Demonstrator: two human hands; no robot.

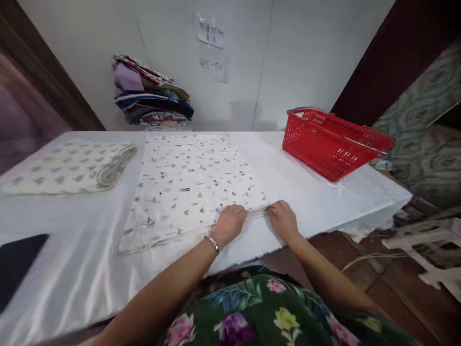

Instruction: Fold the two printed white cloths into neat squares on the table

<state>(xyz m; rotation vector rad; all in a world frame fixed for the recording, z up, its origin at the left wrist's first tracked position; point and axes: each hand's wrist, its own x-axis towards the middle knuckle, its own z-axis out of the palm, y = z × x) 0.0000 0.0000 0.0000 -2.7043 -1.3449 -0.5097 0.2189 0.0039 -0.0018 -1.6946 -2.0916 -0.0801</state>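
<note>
A white cloth with small printed motifs (187, 182) lies spread flat on the white table (72, 259). My left hand (229, 223) rests on its near right edge with the fingers curled, pinching the hem. My right hand (284, 220) grips the cloth's near right corner, fingers closed on the edge. The stretch of hem between both hands is pulled taut. A bracelet sits on my left wrist.
A folded white cloth with grey prints (68, 166) lies at the left. A red plastic basket (333, 142) stands at the right, near the table's edge. A stack of folded fabrics (151, 93) sits against the back wall. A dark object (18, 264) lies at the near left.
</note>
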